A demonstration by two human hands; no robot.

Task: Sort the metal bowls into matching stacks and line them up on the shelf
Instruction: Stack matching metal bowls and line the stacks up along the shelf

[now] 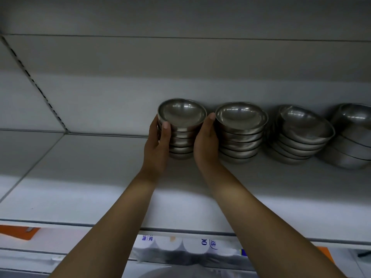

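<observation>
A stack of small metal bowls [181,125] stands at the left end of a row on the white shelf [100,177]. My left hand [158,145] grips its left side, thumb curled over the front near the rim. My right hand [205,143] cups its right side, thumb up by the top bowl. To the right stand a second stack of slightly wider bowls [241,131], a third stack [301,135] whose top bowl sits tilted, and a fourth stack of larger bowls [349,137] cut off by the frame edge.
The shelf's back panel [180,67] rises right behind the stacks. A slotted upright [34,83] marks the left bay divide, with bare shelf left of my hands. Below the shelf's front edge lie packs of paper rolls [180,247] and orange labels [18,231].
</observation>
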